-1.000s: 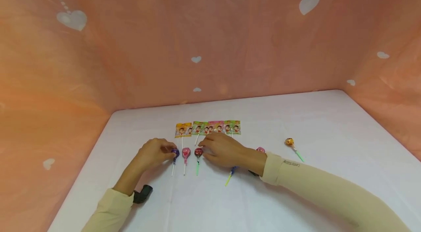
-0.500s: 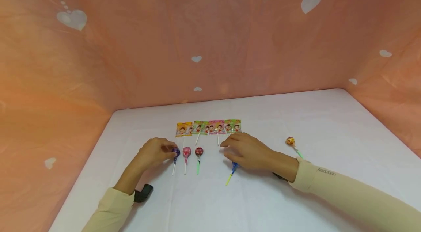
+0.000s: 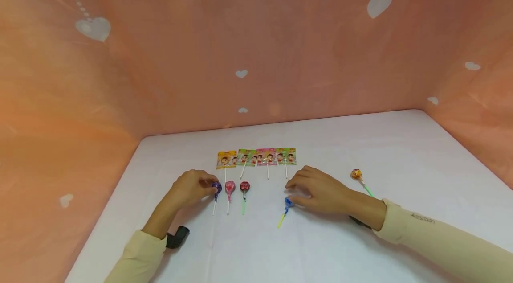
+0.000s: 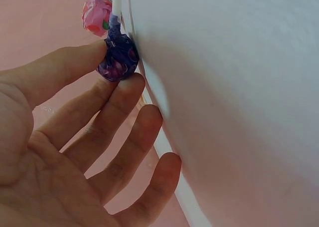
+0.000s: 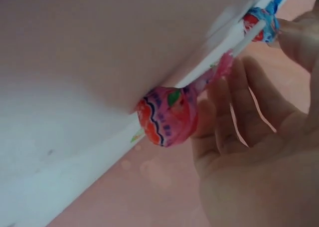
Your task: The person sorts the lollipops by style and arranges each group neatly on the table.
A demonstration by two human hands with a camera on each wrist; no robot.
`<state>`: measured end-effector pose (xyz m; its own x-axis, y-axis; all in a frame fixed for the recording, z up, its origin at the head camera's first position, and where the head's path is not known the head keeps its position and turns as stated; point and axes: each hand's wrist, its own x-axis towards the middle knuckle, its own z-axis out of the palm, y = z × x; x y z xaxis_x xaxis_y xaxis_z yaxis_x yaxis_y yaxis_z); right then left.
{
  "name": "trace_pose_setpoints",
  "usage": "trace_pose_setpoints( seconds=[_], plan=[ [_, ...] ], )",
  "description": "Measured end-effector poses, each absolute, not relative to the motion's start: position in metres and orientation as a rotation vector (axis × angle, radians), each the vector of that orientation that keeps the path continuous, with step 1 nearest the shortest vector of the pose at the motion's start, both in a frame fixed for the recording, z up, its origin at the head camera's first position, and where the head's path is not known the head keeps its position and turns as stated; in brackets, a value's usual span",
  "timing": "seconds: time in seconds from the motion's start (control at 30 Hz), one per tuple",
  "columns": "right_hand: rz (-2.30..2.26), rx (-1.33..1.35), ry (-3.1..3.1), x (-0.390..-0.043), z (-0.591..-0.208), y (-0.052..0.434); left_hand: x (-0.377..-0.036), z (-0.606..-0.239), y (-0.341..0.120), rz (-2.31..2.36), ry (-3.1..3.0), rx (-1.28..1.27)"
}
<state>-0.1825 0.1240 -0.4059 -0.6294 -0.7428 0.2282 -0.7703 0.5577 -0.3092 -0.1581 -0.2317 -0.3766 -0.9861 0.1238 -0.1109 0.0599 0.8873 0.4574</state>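
My left hand (image 3: 194, 188) pinches the wrapped head of a purple lollipop (image 4: 118, 60) between thumb and fingers. That lollipop lies at the left end of a row, beside a pink lollipop (image 3: 230, 188) and a dark red lollipop (image 3: 245, 187) on a green stick. My right hand (image 3: 322, 190) has its fingers spread and loosely bent, the thumb tip right at the head of a blue lollipop (image 3: 288, 203) with a yellow stick. Another pink lollipop (image 5: 169, 116) shows beside the fingers in the right wrist view; the hand hides it in the head view.
Behind the row, several flat-packed lollipops lie side by side, including an orange packet (image 3: 226, 160) and a pink packet (image 3: 266, 157). An orange lollipop (image 3: 356, 174) lies farther right on the white table (image 3: 248, 252). Pink cloth with hearts hangs around the table.
My right hand has left the dark red lollipop and moved right to the blue one, uncovering the packets' sticks. The left hand has stayed at the purple lollipop.
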Motion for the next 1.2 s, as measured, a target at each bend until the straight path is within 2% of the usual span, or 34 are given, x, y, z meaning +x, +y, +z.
trace_pose_setpoints(
  seconds=[1.2],
  plan=[
    [0.598, 1.259, -2.745, -0.1759, -0.4069, 0.1244, -0.1578, -0.3777, -0.2311, 0.716, 2.902, 0.095]
  ],
)
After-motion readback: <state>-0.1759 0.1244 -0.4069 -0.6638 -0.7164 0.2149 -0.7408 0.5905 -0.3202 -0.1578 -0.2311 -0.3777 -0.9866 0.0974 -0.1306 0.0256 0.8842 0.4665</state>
